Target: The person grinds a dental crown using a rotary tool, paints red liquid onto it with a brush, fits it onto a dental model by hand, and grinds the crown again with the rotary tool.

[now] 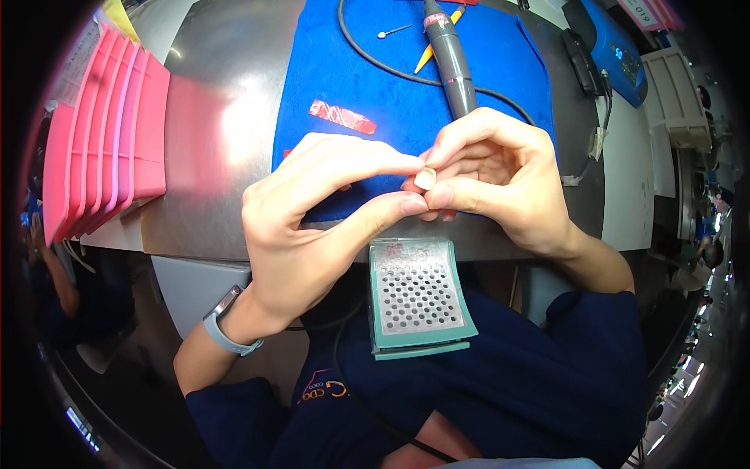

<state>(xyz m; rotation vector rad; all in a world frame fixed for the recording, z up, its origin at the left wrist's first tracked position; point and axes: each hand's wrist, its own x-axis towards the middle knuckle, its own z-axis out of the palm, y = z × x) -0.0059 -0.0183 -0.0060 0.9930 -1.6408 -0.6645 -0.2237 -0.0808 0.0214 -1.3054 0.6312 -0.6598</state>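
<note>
Between both hands, above the near edge of a blue cloth point(375, 70), is a small cream-white piece point(425, 180) shaped like a dental crown. My left hand point(293, 199) pinches it from the left with thumb and forefinger. From the other side, the thumb and fingertips of my right hand point(519, 168) close on it too. The fingers cover much of the piece. Just beyond my right hand lies a grey rotary handpiece point(449, 59) with a cable. A red patterned strip point(342, 116) rests on the cloth beyond my left hand.
A green-framed perforated metal grille point(418, 293) juts from the bench edge below my hands. Stacked pink trays point(109, 141) stand left on the metal bench point(215, 141). Far on the cloth are a small white-headed bur point(382, 35) and a yellow pencil-like tool point(424, 59). A blue control unit point(613, 51) sits far right.
</note>
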